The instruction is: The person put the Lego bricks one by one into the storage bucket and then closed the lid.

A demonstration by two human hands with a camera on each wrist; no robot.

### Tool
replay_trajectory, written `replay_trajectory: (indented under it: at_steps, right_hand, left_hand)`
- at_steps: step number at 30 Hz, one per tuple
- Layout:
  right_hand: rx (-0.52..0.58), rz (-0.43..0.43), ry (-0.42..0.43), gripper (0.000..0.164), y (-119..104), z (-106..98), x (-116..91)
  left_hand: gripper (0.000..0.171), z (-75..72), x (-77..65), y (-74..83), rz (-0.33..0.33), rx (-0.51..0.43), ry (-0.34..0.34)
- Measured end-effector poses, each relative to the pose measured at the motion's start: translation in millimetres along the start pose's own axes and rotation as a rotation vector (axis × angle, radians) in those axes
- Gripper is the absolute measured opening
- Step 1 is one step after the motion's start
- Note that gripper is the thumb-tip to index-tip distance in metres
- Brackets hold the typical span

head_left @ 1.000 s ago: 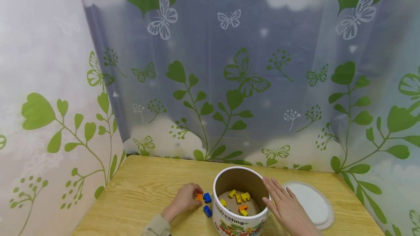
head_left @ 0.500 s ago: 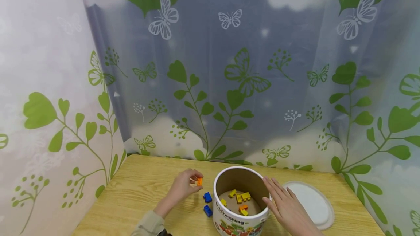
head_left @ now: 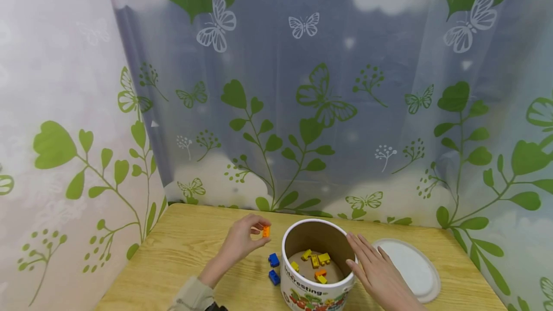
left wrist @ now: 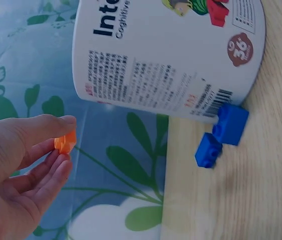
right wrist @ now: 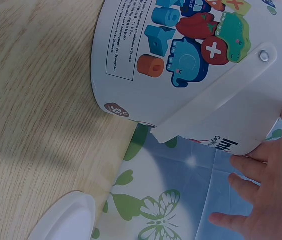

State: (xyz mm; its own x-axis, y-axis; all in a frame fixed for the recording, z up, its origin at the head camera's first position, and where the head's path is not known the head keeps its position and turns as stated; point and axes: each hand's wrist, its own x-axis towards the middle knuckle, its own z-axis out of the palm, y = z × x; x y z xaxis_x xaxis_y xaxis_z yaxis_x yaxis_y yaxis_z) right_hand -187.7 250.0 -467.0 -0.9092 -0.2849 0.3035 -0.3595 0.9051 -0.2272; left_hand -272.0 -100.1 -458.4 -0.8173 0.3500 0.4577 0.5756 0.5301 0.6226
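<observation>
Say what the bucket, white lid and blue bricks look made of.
Bucket: probably cardboard, its inside matte brown, with a smooth white rim, perhaps plastic. White lid: likely smooth plastic, evenly coloured. Blue bricks: apparently fairly glossy plastic, with moulded studs.

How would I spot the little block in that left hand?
Find the white bucket on the wooden table. To its left, the person's left hand pinches the orange block. Two blue blocks rest on the table and another orange piece lies in the bucket; only this one is held.

Soft, bright light (wrist views dimmer).
</observation>
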Motion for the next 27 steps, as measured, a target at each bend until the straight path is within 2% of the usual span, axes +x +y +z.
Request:
replay_trajectory:
  at_steps: [5, 11, 22, 27]
  right_hand:
    - [-0.001, 0.005, -0.013, 0.059, 0, -2, 1]
    - [-0.01, 0.0, 0.001, 0.058, 0, -2, 0]
    - [0.008, 0.011, -0.002, 0.058, 0, -1, 0]
    - [0.01, 0.019, -0.005, 0.058, 0, 0, 1]
  left_hand:
    - [0.029, 2.6, 4.7, 12.2, 0.018, -0.018, 0.006]
    - [0.031, 9.8, 13.4, 28.5, 0.042, -0.028, -0.021]
    - [0.03, 35.9, 30.2, 53.9, 0.072, -0.056, -0.107]
    - [0.028, 47.6, 34.1, 62.9, 0.065, -0.045, -0.15]
